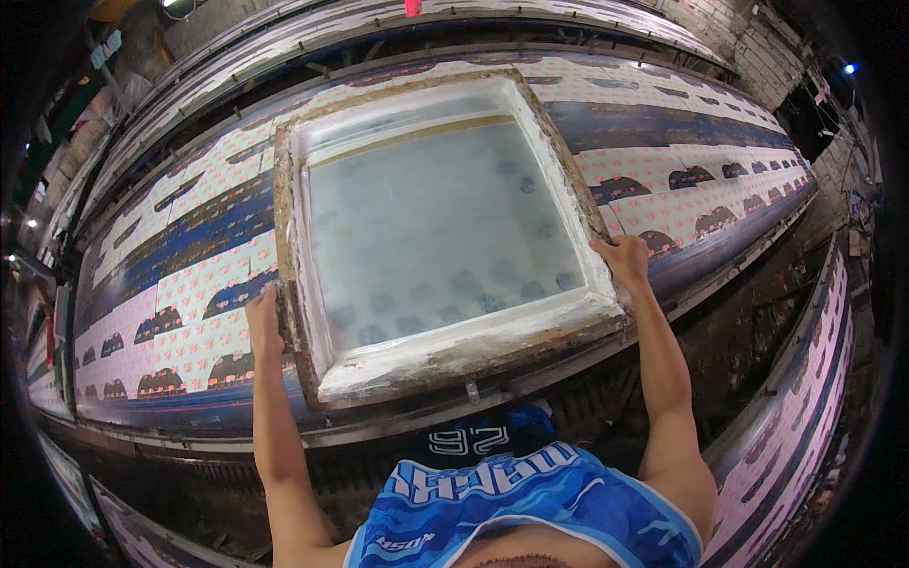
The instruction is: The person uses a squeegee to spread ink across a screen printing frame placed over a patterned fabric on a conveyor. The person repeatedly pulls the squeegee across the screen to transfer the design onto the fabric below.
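Note:
A large screen-printing frame (469, 352) lies slightly turned over a long printing table. Its wooden border is crusted with white and brown residue, and the pale grey-green mesh (445, 222) shows dark round patches along its near and right parts. My left hand (265, 320) is closed on the frame's left side, toward the near corner. On the opposite side, my right hand (623, 259) grips the right border. Fingers of both hands are partly hidden by the wood. The mesh hides the part of the table beneath it.
White fabric pieces (204, 287) with small pink prints and dark half-round gaps cover the table on both sides of the frame. Dark blue strips (663, 128) run between them. Another long printed table (791, 417) stands at the right, and more stand beyond. A metal rail (227, 440) follows the near edge.

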Motion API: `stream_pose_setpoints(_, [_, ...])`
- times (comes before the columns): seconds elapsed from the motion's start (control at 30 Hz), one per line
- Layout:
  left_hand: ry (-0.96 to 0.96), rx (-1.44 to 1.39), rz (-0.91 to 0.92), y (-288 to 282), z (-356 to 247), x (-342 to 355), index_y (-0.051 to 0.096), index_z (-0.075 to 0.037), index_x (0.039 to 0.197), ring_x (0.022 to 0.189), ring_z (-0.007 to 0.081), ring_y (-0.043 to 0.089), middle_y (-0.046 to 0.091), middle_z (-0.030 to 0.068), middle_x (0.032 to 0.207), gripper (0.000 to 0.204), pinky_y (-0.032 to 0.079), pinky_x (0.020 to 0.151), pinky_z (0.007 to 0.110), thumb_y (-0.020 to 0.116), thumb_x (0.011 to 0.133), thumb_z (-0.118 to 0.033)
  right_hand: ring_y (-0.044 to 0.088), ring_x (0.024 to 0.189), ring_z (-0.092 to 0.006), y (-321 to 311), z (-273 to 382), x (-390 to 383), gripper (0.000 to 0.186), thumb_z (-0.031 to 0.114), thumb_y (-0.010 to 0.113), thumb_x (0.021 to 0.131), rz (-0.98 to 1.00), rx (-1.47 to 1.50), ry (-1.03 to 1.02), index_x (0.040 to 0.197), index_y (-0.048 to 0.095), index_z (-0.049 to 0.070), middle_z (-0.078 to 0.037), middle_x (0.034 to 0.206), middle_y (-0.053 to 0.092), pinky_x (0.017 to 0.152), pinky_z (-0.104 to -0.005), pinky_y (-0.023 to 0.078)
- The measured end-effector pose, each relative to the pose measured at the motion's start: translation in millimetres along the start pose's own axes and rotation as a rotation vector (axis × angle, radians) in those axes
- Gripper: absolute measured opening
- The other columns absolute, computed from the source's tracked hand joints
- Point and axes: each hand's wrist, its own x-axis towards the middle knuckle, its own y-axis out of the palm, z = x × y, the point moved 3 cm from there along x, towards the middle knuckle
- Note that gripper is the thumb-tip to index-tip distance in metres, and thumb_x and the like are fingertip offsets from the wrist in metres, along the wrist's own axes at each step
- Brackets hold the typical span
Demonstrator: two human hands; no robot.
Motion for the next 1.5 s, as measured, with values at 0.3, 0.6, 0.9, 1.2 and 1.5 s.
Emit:
stream_pose_setpoints(0.3, [-0.027,-0.022,-0.014,193.0,8.6,-53.5,0.056,0.0,0.071,0.06,0.0116,0.042,0.048,0.0014,0.065,0.042,0.035,0.055,0.038,0.063,0.098,-0.032,0.066,0.064,-0.0375,-25.1,-172.6,109.7,0.056,0.054,0.075,0.076,0.03,0.027,0.019,0.068,0.07,-0.002,-0.023,0.063,0.063,0.065,-0.0471,0.05])
stream_pose_setpoints(0.6, [-0.044,0.102,-0.075,334.3,29.0,-145.5,0.061,0.006,0.074,0.065,0.0119,0.04,0.051,0.0008,0.068,0.046,0.035,0.059,0.037,0.063,0.098,-0.033,0.064,0.072,-0.043,-13.4,-346.5,175.8,0.06,0.055,0.074,0.075,0.039,-0.039,-0.042,0.069,0.069,-0.004,-0.027,0.072,0.065,0.072,-0.0509,0.049])
stream_pose_setpoints(0.9, [0.041,0.203,-0.132,381.4,51.9,-162.9,0.051,0.005,0.066,0.062,0.0117,0.034,0.044,-0.0001,0.062,0.049,0.03,0.056,0.038,0.061,0.1,-0.03,0.064,0.07,-0.0415,-12.6,-398.0,182.3,0.059,0.053,0.077,0.075,0.062,0.035,0.013,0.069,0.068,-0.005,-0.025,0.071,0.066,0.07,-0.0481,0.049])
stream_pose_setpoints(1.2, [0.042,0.312,-0.136,421.0,48.1,-177.5,0.053,0.007,0.066,0.06,0.0165,0.036,0.047,0.0071,0.059,0.051,0.032,0.057,0.041,0.064,0.097,-0.032,0.062,0.064,-0.0403,-11.2,-446.1,203.5,0.06,0.053,0.077,0.075,0.048,0.019,-0.028,0.066,0.065,-0.005,-0.024,0.065,0.062,0.066,-0.0482,0.048])
stream_pose_setpoints(1.5, [0.006,0.4,-0.141,433.8,42.4,-186.1,0.06,0.01,0.074,0.063,0.0199,0.045,0.057,0.0131,0.065,0.048,0.038,0.062,0.042,0.064,0.097,-0.032,0.062,0.061,-0.0391,-22.8,-445.4,207.8,0.058,0.05,0.076,0.077,0.075,0.051,-0.015,0.065,0.066,-0.006,-0.024,0.061,0.06,0.064,-0.0486,0.047])
